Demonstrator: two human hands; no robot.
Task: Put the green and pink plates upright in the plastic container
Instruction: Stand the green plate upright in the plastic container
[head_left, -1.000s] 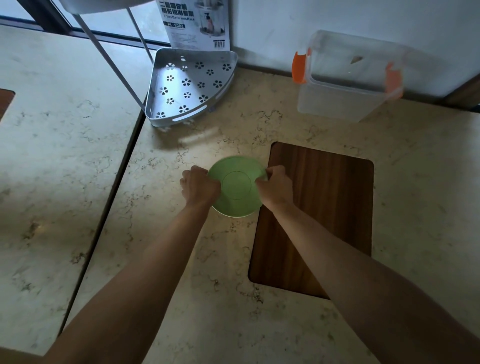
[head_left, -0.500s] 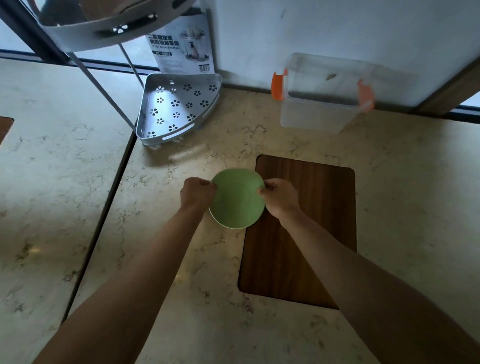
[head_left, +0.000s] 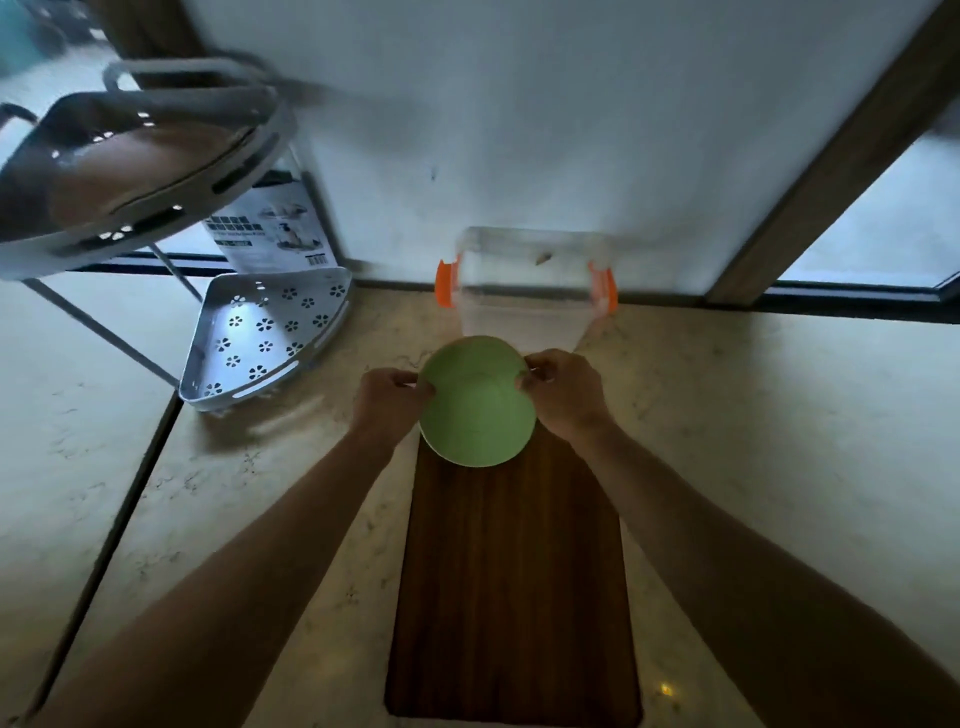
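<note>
Head view is all I have, and it is soft with motion blur toward the top and left. I see the green plate (head_left: 477, 402) held in the air between both hands, over the far end of the wooden cutting board (head_left: 511, 587) and just in front of the plastic container (head_left: 524, 291). The left hand (head_left: 387, 402) grips the plate's left edge and the right hand (head_left: 563, 397) its right edge; the fingers (head_left: 527, 382) of each are curled and pinching the rim, though most fingertips are hidden behind the plate. The plate is tilted, its rounded face toward me; I cannot tell whether that is the top or the underside. The container stands on the worktop (head_left: 779, 415) against the wall, clear, with orange clips at both sides; its near wall is partly covered by the plate, and I cannot make out what the small dark mark on its back wall is. No pink plate appears anywhere I can see. A white corner shelf rack (head_left: 265, 332) sits to the left, its upper tier badly blurred, with a printed box (head_left: 275, 228) behind it, text unreadable.
</note>
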